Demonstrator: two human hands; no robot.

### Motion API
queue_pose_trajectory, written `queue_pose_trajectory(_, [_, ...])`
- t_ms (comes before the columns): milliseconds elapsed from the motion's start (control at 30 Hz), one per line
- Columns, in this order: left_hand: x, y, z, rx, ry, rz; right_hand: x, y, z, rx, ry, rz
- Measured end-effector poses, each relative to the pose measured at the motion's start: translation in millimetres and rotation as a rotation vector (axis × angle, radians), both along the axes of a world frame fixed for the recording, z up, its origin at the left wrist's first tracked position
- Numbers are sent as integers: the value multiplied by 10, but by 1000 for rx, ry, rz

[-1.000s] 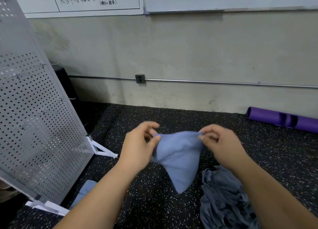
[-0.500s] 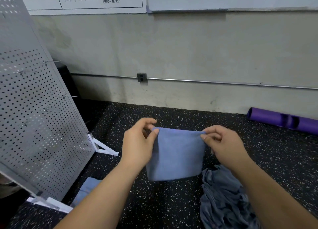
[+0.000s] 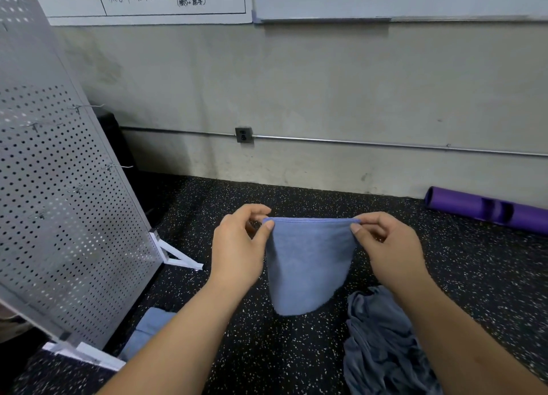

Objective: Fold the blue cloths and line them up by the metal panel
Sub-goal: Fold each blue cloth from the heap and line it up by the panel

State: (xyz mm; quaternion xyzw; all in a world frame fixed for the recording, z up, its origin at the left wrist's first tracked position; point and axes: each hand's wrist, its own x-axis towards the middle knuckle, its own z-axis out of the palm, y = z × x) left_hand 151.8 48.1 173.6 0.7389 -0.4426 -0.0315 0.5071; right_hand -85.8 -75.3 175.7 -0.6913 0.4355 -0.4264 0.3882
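Blue cloth [image 3: 308, 264] hangs above the speckled floor [image 3: 474, 261], its top edge stretched level between two raised hands. The left hand [image 3: 237, 246] pinches the left corner between thumb and forefinger; the right hand [image 3: 388, 246] pinches the right corner likewise, both forearms reaching forward. A folded blue cloth [image 3: 148, 332] lies by the metal panel [image 3: 68, 216], partly hidden. A crumpled pile of cloths [image 3: 382, 347], seemingly greyer, lies below the right forearm.
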Motion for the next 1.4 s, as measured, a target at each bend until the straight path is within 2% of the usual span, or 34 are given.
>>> queue_pose_trajectory(133, [-37, 39, -82, 277, -247, -48, 29, 56, 28, 16, -2, 99])
queue_pose_trajectory(233, [-104, 76, -113, 393, -254, -113, 50, 90, 20, -11, 78, 156])
queue_pose_trajectory(467, [-355, 65, -26, 246, -285, -434, 117, 218, 19, -19, 209, 354])
queue_pose_trajectory(800, [-317, 23, -33, 202, -287, -428, 136, 211, -55, 120, 85, 453])
queue_pose_trajectory(900, [-277, 44, 8, 146, -222, -446, 136, 167, -100, 139, 122, 530])
queue_pose_trajectory(1000, [-214, 69, 65, 75, -68, -465, 142, 139, -172, 122, 218, 571])
queue_pose_trajectory(1400, [109, 123, 215, -227, 370, -362, 58, 98, -164, -74, 421, 444])
